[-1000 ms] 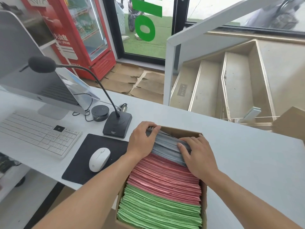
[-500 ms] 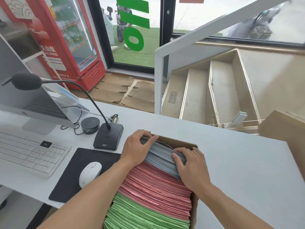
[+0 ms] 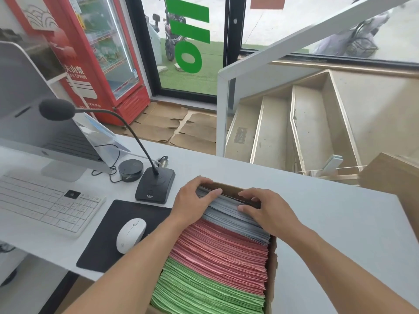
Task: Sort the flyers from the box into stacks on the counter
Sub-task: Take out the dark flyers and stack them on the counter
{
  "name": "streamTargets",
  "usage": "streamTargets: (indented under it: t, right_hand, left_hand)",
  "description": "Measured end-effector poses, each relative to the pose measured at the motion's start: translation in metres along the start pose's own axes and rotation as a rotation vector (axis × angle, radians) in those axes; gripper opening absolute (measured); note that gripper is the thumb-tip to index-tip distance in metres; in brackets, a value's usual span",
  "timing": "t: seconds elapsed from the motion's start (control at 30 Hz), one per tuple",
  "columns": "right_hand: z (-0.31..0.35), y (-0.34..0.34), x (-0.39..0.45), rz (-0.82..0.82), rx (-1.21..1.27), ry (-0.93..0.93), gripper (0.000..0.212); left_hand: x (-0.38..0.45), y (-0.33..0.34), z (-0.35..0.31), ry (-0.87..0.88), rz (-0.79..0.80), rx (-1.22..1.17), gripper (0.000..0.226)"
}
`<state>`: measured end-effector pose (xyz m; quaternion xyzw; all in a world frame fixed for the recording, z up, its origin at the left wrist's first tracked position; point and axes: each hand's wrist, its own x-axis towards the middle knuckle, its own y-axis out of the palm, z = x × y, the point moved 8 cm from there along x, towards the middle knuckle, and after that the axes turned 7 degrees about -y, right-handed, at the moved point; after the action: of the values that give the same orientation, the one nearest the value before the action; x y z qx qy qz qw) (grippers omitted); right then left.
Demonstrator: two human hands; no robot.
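An open cardboard box [image 3: 272,257] sits on the white counter [image 3: 340,223] in front of me, packed with flyers standing on edge. Grey flyers [image 3: 229,217] fill the far end, pink flyers [image 3: 222,250] the middle and green flyers [image 3: 204,288] the near end. My left hand [image 3: 195,198] grips the left side of the grey bundle, its thumb hooked over the top edges. On the bundle's right side, my right hand [image 3: 267,209] curls its fingers over the far edge, near the box's back wall.
Left of the box lie a black mouse pad [image 3: 108,241] with a white mouse [image 3: 131,234], a desk microphone [image 3: 155,186], a white keyboard [image 3: 45,207] and a monitor [image 3: 27,123]. A cardboard piece [image 3: 392,175] stands at the counter's right edge. Stairs descend beyond.
Both hands slid toward the far end of the grey bundle. My right hand's fingers now curl over its back edge, and a gap shows between bundle and box wall.
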<state>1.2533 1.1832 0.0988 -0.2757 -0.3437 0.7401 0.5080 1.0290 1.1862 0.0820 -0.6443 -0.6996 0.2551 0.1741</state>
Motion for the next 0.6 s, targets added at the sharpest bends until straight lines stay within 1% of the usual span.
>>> streamTargets:
  t: [0.2, 0.37, 0.53, 0.6]
  right_hand:
    - [-0.007, 0.007, 0.002, 0.007, 0.071, 0.019, 0.025]
    - [-0.012, 0.004, 0.008, -0.019, 0.222, 0.052, 0.02]
    - [-0.016, 0.005, 0.01, -0.06, 0.302, 0.089, 0.01]
    - [-0.019, 0.007, 0.01, -0.059, 0.307, 0.112, 0.011]
  left_hand:
    - [0.0, 0.0, 0.003, 0.0, 0.013, 0.015, 0.039]
    - [0.003, 0.0, 0.006, -0.013, -0.011, 0.001, 0.038]
    - [0.005, 0.002, 0.008, -0.023, -0.018, -0.015, 0.035]
    - [0.005, 0.001, 0.007, -0.02, -0.027, -0.009, 0.033]
